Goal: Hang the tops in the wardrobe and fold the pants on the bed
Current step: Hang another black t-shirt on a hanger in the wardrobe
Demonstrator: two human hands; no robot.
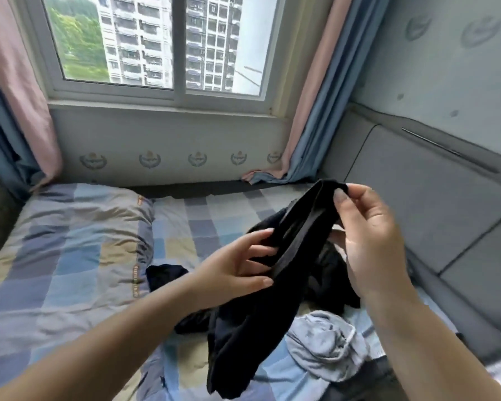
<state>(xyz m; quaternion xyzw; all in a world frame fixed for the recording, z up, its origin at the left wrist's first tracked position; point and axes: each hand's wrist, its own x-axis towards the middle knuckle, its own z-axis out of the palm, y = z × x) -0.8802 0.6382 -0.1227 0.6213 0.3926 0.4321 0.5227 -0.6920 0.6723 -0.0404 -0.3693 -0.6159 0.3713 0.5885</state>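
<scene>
A checked quilt (64, 256) lies bunched on the left of the bed (185, 224), under a window (156, 44) framed by pink-and-blue curtains (15, 91). Above the mattress, a person's left hand (235, 264) curls its fingers and thumb around the middle of a black garment (261, 308), while the right hand (365, 241) pinches the garment's upper edge between thumb and fingertips, lifting it clear of the bed. Whether it is a top or pants cannot be told. More dark clothing (330, 282) lies heaped beneath it; a crumpled light grey garment (321, 340) lies just beside that. A grey padded headboard (434, 204) lines the right wall.
</scene>
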